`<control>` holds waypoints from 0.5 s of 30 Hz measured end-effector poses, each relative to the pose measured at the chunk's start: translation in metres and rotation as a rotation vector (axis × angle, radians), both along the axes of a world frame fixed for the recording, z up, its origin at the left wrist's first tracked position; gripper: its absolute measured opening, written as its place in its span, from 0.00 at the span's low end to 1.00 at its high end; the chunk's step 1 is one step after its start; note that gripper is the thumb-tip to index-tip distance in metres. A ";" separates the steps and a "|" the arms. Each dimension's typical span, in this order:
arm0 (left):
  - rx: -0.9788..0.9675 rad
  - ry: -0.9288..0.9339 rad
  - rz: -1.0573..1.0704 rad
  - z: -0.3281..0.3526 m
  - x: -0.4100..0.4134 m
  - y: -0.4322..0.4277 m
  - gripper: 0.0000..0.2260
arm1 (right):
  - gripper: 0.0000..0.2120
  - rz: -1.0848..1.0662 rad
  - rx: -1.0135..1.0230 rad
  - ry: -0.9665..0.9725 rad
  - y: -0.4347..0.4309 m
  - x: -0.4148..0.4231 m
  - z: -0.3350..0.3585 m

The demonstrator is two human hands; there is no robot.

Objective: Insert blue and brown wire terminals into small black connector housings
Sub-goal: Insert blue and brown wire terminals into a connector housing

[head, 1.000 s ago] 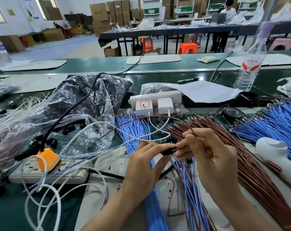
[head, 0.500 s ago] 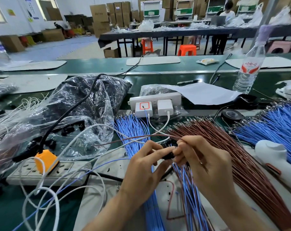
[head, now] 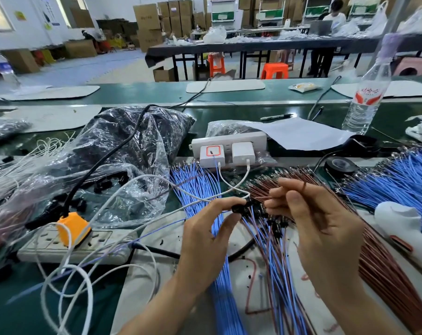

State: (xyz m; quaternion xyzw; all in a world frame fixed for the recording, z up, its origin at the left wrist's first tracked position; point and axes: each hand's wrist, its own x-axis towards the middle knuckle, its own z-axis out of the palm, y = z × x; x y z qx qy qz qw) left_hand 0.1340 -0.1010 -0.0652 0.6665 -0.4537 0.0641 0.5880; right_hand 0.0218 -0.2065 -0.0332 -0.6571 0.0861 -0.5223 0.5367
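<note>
Brown wire [head: 262, 197] withdrawn; housing [head: 237, 209] pinched in left hand [head: 205, 234].

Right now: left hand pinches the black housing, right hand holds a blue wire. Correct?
Not quite. In the head view the right hand holds a brown wire, not a blue one. The left hand does pinch the black housing.

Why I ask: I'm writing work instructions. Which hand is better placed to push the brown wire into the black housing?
Right. The right hand pinches a brown wire with its tip pointing at the black housing, which the left hand pinches. Likely the right pushes while the left holds.
</note>
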 end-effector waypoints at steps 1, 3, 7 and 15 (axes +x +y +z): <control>-0.005 0.015 -0.004 0.000 0.000 0.000 0.09 | 0.08 0.001 -0.023 0.006 0.001 0.000 -0.001; -0.006 0.054 -0.017 -0.001 0.000 0.000 0.09 | 0.09 0.017 -0.074 0.024 0.003 0.001 -0.004; 0.012 0.066 -0.017 0.000 -0.002 -0.001 0.11 | 0.12 0.037 -0.159 0.026 0.004 0.002 -0.007; -0.004 0.021 -0.045 0.001 -0.002 0.000 0.09 | 0.12 -0.026 -0.360 0.043 0.005 0.000 -0.007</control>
